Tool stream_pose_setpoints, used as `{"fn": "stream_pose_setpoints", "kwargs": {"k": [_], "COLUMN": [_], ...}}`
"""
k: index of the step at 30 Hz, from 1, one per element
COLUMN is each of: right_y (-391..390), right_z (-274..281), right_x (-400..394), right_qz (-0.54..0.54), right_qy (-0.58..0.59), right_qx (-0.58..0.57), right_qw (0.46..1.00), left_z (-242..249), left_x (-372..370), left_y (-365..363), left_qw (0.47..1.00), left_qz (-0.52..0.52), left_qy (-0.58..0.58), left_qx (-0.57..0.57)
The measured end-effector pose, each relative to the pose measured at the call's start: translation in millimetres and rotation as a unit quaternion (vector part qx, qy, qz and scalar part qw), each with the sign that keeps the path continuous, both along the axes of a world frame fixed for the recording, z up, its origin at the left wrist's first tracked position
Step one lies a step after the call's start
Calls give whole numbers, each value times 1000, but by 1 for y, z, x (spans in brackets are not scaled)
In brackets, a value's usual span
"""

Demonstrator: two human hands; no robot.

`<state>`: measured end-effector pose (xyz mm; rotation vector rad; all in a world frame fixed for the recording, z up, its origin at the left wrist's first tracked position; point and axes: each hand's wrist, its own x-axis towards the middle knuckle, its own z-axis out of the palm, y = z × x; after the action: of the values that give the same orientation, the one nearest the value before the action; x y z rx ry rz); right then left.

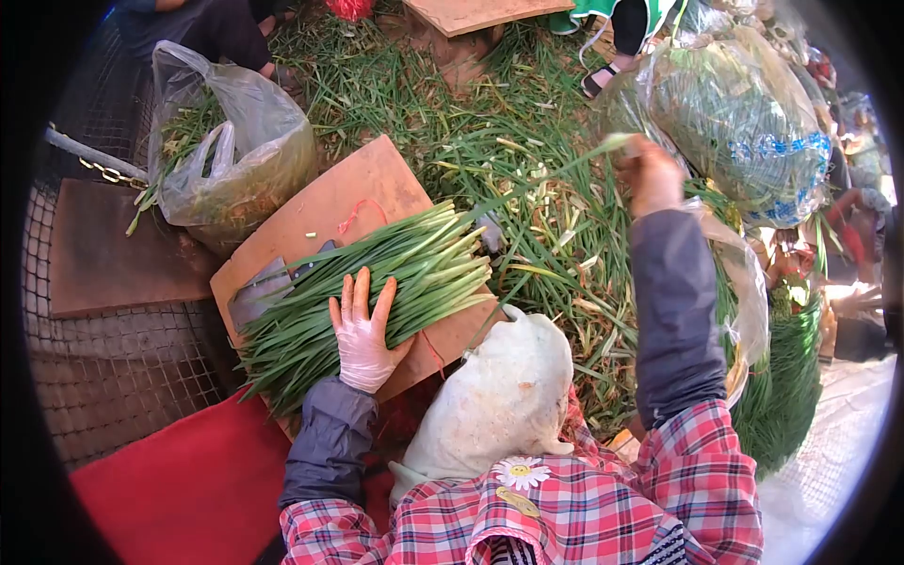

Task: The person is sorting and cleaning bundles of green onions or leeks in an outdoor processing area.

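Observation:
A thick bunch of garlic chives (414,254) lies slantwise across a brown board (372,174), pale stem ends toward the right. My left hand (363,344), in a thin translucent glove with bare fingertips, rests on the bunch with its fingers spread. Out to the right, my right hand (652,174) is raised with its fingers closed on a chive stalk (574,168), whose green length trails back toward the bunch. Partly under the leaves sits a knife (264,290) with a broad blade. Pieces of red string (363,213) lie on the board.
Loose chive trimmings (527,217) cover the ground. A plastic bag of greens (235,151) stands at the left, a bulging bag (739,113) at upper right. Chives (782,386) are heaped at right. Another board (485,9) and other people are at the edges.

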<state>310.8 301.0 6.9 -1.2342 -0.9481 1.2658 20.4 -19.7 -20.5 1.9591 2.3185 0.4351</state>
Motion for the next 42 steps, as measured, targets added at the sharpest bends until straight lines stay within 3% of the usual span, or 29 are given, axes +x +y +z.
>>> {"fn": "stream_pose_setpoints", "kwargs": {"k": [2, 4, 6, 8, 9, 10, 11, 12, 13, 14, 15, 16, 17, 18, 20, 23, 26, 28, 30, 33, 34, 36, 37, 38, 40, 42], "right_y": [16, 40, -2, -5, -35, -54, -68, -86, -113, -136, -165, -195, -225, -242, -264, -243, -197, -166, -131, -73, -53, -16, 3, 10, 11, 7], "right_z": [20, -6, 2, -92, -94, -83, -113, -127, -149, -136, -134, -133, -132, -94, -85, -55, -66, -91, -107, -127, -139, -134, -133, -149, -175, -186], "right_x": [39, 94, 85, 153, 135, 129, 155, 164, 181, 174, 171, 167, 164, 161, 175, 241, 314, 354, 371, 381, 385, 396, 411, 422, 429, 402], "right_qz": [-144, -183, -208, -156, -221, -345, -343, -397, -351, -309, -161, -5, 105, 291, 591, 572, 255, 145, 96, 69, 61, 58, 125, 100, 34, 25], "right_qy": [-2, 35, -29, -97, 14, 115, 212, 205, 206, 74, -80, -282, -429, -454, -523, -453, -421, -505, -607, -668, -682, -672, -649, -653, -685, -723], "right_qx": [-9, -10, -80, 77, -40, -118, -138, -151, -150, -174, -204, -194, -137, -215, -223, -226, -186, -159, -144, -92, -83, -210, -244, -195, -44, -137], "right_qw": [990, 983, 974, 980, 974, 924, 905, 882, 901, 932, 962, 940, 887, 814, 572, 646, 850, 836, 775, 736, 724, 708, 710, 725, 726, 677], "left_z": [2, 9, 14, 12, 5, -2, -6, -8, -10, -11, -12, -6, -1, 7, 19, 30, 41, 53, 69, 77, 70, 41, 16, -12, -57, -110], "left_x": [0, 2, 3, 2, -1, -2, 2, 4, 4, 2, 0, 3, 4, 6, 12, 14, 24, 51, 100, 213, 247, 314, 340, 363, 405, 437], "left_y": [3, 10, 17, 19, 20, 19, 19, 18, 16, 16, 16, 17, 17, 17, 18, 20, 35, 59, 98, 161, 180, 212, 224, 233, 244, 244], "left_qw": [1000, 999, 998, 998, 998, 998, 998, 996, 996, 995, 996, 995, 994, 992, 989, 991, 998, 998, 991, 951, 928, 872, 842, 809, 768, 714], "left_qz": [11, 17, 11, 13, 11, 13, 19, 31, 26, 25, 18, 28, 31, 35, 33, 24, 0, -59, -132, -301, -366, -460, -502, -541, -489, -277], "left_qy": [-10, 9, 42, 41, 43, 49, 64, 83, 86, 89, 82, 75, 72, 71, 57, 38, 9, 16, -4, -42, -26, -73, -108, -144, -292, -489], "left_qx": [-9, -29, -34, -44, -33, -23, -20, -20, -22, -22, -23, -54, -76, -99, -129, -130, -68, -32, -20, -57, -74, -152, -167, -182, -291, -418]}}
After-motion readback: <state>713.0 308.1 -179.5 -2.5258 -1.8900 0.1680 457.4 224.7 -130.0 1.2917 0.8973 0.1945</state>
